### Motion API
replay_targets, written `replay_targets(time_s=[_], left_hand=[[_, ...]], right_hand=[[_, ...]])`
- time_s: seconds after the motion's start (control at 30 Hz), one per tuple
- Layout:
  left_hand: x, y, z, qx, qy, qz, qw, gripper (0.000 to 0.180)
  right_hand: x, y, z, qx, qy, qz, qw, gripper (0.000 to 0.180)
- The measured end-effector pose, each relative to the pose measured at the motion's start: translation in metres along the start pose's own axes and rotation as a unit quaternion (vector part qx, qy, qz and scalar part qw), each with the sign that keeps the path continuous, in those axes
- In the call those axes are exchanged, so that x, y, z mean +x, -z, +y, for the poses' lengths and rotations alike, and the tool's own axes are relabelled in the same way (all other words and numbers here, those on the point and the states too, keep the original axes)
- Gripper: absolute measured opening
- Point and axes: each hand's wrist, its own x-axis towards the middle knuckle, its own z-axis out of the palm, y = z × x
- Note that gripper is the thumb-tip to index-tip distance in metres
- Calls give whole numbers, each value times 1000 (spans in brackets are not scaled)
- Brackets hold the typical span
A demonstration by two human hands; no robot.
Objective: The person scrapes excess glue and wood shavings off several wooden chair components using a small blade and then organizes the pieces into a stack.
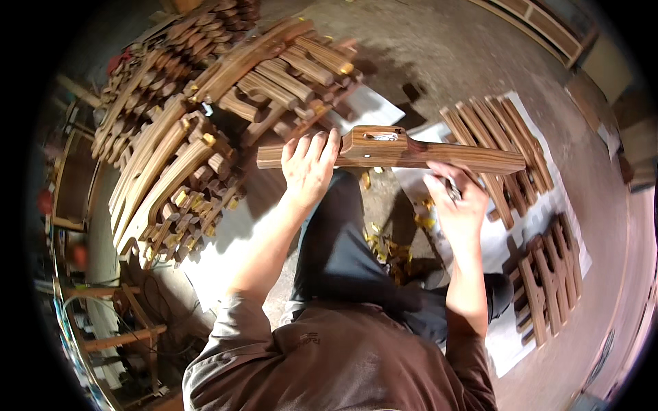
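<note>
Brown cloth shirt [356,356] is nearest. Past it, left hand [308,168] grips one long brown wooden piece [395,154]; right hand [462,205] pinches something grey [452,191]. Neat wooden rows [529,147] look done, yellow-spotted wooden stacks [177,169] not.

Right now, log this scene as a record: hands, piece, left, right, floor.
Left hand: grips the piece near its left end
Right hand: at the piece's near edge, holding a small object, kind unclear
Piece: wooden, striped grain, slotted middle
Left: stacked wooden parts
Right: two groups of slats, white sheet beneath
Floor: yellow scraps
</note>
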Motion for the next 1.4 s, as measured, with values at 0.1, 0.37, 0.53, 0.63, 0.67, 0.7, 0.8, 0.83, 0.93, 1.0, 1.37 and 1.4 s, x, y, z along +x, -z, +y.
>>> replay_targets(time_s=[0.1,0.37,0.53,0.63,0.67,0.7,0.8,0.83,0.93,1.0,1.37,1.4], left_hand=[[-8,9,12,-14,-41,1,999,38],[-23,9,23,-50,-122,-15,991,37],[-29,14,18,-61,-169,-35,983,35],[-35,13,21,-64,-163,-19,984,34],[-38,14,22,-69,-166,-26,983,34],[-37,15,21,-73,-169,-29,982,34],[-35,20,24,-86,-179,-47,979,34],[-35,22,27,-86,-182,-58,978,35],[-38,22,32,-100,-181,-59,977,35],[-40,22,34,-107,-182,-51,976,34],[-16,12,46,-127,-243,-127,953,36],[-5,15,54,-154,-232,-157,948,39]], right_hand=[[-3,-11,0,-47,28,-22,998,27],[6,2,29,-118,97,-273,950,36],[14,4,23,-131,103,-370,914,29],[15,1,20,-160,156,-388,894,21],[15,1,19,-177,171,-396,885,20],[15,1,21,-199,207,-397,872,17],[12,2,22,-216,285,-388,850,11],[12,3,21,-216,307,-391,840,6],[-1,-3,29,-201,278,-393,853,7],[-7,-2,30,-193,288,-381,857,7],[-4,89,17,-115,120,-20,986,28],[-16,117,27,-130,81,-21,988,16]])
